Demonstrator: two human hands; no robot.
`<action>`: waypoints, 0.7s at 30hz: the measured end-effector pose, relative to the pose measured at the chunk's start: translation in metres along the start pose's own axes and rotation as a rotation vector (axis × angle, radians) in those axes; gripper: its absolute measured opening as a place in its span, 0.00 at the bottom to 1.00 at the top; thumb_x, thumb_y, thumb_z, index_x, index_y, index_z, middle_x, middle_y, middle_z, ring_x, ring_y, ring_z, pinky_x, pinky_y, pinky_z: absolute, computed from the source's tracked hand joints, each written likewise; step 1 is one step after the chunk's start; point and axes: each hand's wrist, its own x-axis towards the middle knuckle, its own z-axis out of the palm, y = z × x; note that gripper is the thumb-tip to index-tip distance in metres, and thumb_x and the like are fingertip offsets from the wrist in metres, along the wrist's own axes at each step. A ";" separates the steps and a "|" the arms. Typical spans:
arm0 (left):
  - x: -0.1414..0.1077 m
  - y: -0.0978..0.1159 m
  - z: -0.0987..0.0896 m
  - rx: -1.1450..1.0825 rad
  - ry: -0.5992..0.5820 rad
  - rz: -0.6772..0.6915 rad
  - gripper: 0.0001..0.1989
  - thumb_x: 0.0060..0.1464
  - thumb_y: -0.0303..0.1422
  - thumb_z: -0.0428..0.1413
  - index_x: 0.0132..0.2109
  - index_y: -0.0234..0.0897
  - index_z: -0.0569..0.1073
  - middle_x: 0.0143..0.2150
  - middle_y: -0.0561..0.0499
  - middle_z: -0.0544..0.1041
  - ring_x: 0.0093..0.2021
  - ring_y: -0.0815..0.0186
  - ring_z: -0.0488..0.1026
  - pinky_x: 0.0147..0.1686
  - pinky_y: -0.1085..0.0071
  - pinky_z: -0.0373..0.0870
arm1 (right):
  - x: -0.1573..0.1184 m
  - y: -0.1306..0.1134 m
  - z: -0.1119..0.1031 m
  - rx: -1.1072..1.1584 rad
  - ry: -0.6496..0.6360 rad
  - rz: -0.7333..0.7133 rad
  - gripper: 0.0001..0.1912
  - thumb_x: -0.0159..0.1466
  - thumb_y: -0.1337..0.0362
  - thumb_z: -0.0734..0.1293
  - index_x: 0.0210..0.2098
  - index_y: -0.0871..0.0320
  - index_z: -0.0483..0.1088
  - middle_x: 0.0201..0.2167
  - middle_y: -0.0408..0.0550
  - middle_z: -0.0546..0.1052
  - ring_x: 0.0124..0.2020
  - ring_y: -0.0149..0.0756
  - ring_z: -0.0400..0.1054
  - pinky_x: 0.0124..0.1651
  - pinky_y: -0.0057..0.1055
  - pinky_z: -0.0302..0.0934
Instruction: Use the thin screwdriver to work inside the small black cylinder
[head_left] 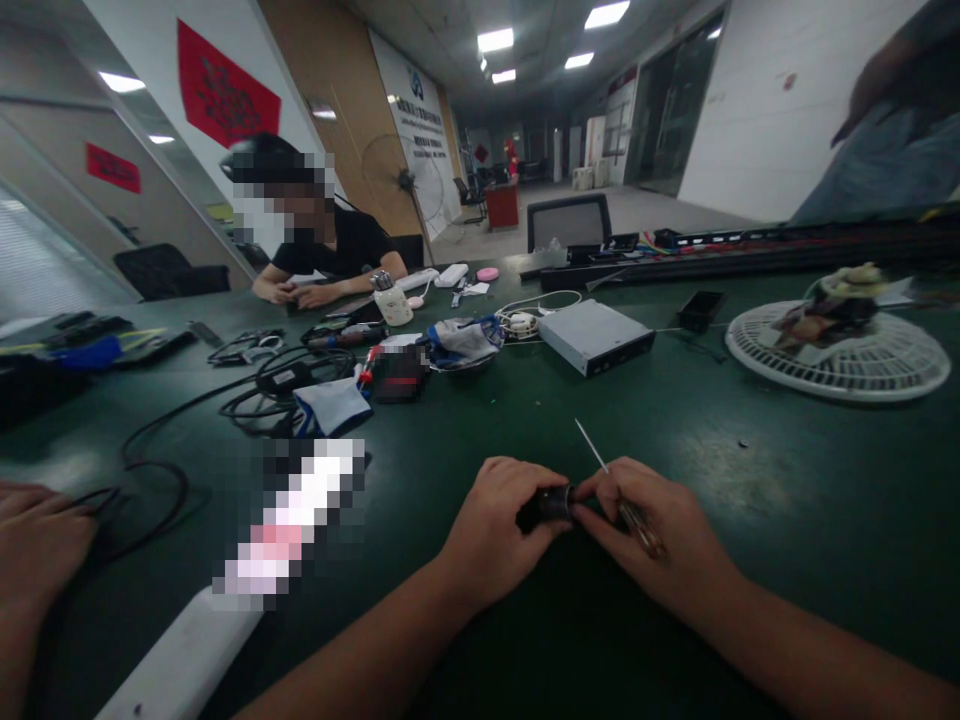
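Observation:
My left hand (pixel 501 525) is wrapped around a small dark cylindrical part (pixel 556 503), its fingers covering most of the part's left side. The part's right end, which has a metallic sheen, faces my right hand (pixel 651 515). The thumb and fingertips of that hand touch this end. Tucked in the same right hand is a screwdriver (pixel 639 528) with an amber-brown handle. Its thin metal shaft points up and away to the left, clear of the cylindrical part. Both hands are just above the green table (pixel 465 450).
A grey optical drive (pixel 596 335) lies ahead, with a white fan grille (pixel 836 350) to its right. Work gloves (pixel 332 405) and black cables (pixel 281 380) are at left. Another person's hand (pixel 41 540) rests at the left edge. A person (pixel 330 250) sits across the table.

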 end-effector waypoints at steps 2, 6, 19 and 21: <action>0.000 0.000 0.000 0.008 0.010 -0.001 0.16 0.53 0.27 0.66 0.48 0.42 0.74 0.44 0.50 0.81 0.46 0.57 0.76 0.52 0.55 0.68 | 0.001 -0.002 0.001 -0.012 0.000 -0.017 0.13 0.66 0.69 0.67 0.29 0.53 0.59 0.33 0.47 0.76 0.36 0.40 0.74 0.37 0.37 0.68; 0.001 0.001 0.001 0.031 0.059 -0.081 0.16 0.51 0.21 0.63 0.45 0.41 0.73 0.42 0.51 0.79 0.44 0.58 0.76 0.49 0.57 0.70 | 0.003 -0.005 0.001 0.015 0.007 -0.013 0.11 0.65 0.69 0.68 0.31 0.53 0.62 0.36 0.48 0.78 0.42 0.42 0.76 0.42 0.40 0.70; 0.000 -0.007 0.002 -0.011 0.205 -0.248 0.17 0.48 0.16 0.57 0.42 0.40 0.68 0.42 0.51 0.74 0.43 0.60 0.72 0.44 0.61 0.70 | 0.000 -0.005 -0.008 0.240 0.005 -0.248 0.17 0.74 0.61 0.58 0.54 0.50 0.77 0.35 0.49 0.77 0.38 0.41 0.70 0.38 0.41 0.63; 0.000 -0.006 0.002 -0.021 0.198 -0.228 0.17 0.47 0.15 0.57 0.41 0.40 0.68 0.42 0.51 0.73 0.43 0.61 0.72 0.44 0.62 0.69 | 0.001 -0.005 -0.008 0.255 -0.036 -0.250 0.16 0.73 0.64 0.59 0.53 0.50 0.77 0.35 0.48 0.77 0.38 0.41 0.70 0.39 0.42 0.64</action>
